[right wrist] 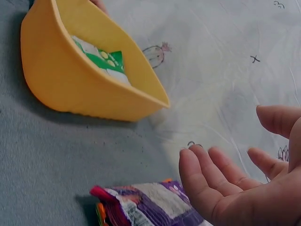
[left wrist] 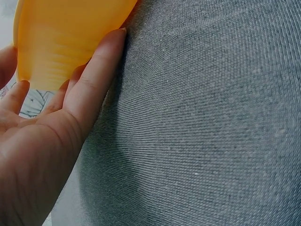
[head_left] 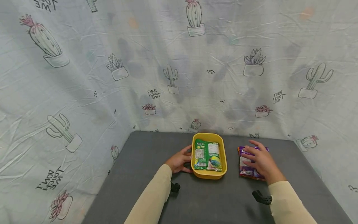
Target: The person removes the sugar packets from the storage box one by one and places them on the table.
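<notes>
A yellow bin [head_left: 209,175] stands on the grey table with green packets [head_left: 207,155] lying inside. My left hand [head_left: 179,161] touches the bin's left side, fingers spread along its wall; the left wrist view shows these fingers against the yellow wall [left wrist: 61,42]. To the right of the bin lie purple packets [head_left: 246,170], seemingly stacked. Above them hovers my right hand [head_left: 261,161], fingers spread and holding nothing. In the right wrist view, the hand [right wrist: 244,183] is beside the purple packets [right wrist: 155,202], partly hiding them.
The grey table [head_left: 212,202] meets a pale curtain [head_left: 179,77] with cactus drawings at the back and both sides. A black strap piece [head_left: 261,198] is at the right wrist, another [head_left: 175,187] at the left.
</notes>
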Demonstrator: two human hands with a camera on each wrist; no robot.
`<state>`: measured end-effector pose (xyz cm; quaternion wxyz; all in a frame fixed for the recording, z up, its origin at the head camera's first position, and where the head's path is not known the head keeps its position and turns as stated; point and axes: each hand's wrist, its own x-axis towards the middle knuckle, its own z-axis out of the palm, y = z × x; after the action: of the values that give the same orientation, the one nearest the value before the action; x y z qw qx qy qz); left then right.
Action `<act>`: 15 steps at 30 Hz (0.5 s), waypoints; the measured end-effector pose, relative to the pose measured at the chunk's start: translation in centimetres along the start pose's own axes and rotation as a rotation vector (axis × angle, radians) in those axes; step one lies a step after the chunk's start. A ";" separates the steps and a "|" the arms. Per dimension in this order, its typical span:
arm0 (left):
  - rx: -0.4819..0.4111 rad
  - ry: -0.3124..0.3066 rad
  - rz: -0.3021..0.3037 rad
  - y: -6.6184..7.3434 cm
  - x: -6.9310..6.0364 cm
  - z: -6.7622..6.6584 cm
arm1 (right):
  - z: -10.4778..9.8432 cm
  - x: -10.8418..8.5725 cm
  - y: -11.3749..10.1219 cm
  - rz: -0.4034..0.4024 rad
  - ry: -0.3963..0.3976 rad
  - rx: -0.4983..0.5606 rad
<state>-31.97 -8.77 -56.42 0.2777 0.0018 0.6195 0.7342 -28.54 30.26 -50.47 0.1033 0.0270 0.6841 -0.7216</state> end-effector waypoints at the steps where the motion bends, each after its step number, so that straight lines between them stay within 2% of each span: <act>1: -0.001 -0.003 0.000 -0.1 0.0 0.0 | 0.2 0.0 0.0 0.001 -0.001 0.005; 15: 0.003 -0.005 0.002 -0.3 0.1 -0.1 | 1.9 0.6 -0.1 0.017 -0.020 0.013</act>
<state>-31.93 -8.79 -56.70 0.2786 0.0047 0.6198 0.7336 -28.91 28.29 -50.38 0.1160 0.0265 0.6779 -0.7255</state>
